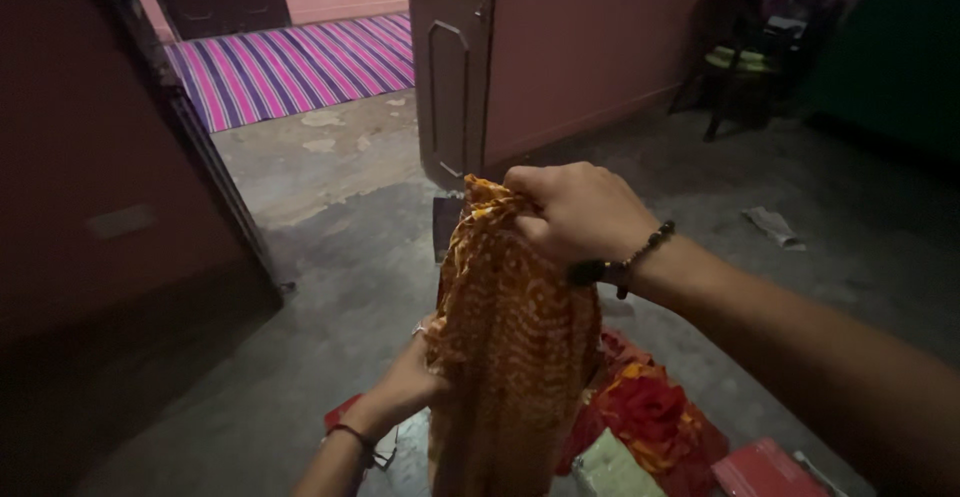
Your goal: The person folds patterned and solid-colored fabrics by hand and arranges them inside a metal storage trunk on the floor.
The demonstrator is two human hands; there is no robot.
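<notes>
An orange cloth (510,347) with a pale dotted pattern hangs down in front of me. My right hand (575,212), with a dark bead bracelet at the wrist, grips its bunched top edge and holds it up. My left hand (405,382), wearing a ring and a thin wristband, pinches the cloth's left side lower down. The bottom of the cloth runs out of view.
A heap of red and yellow fabric (650,417) lies on the grey concrete floor (330,257), with a pale folded piece (610,467) and a red flat item (765,469). An open door (450,67) leads to a striped rug (290,67). A chair (745,57) stands far right.
</notes>
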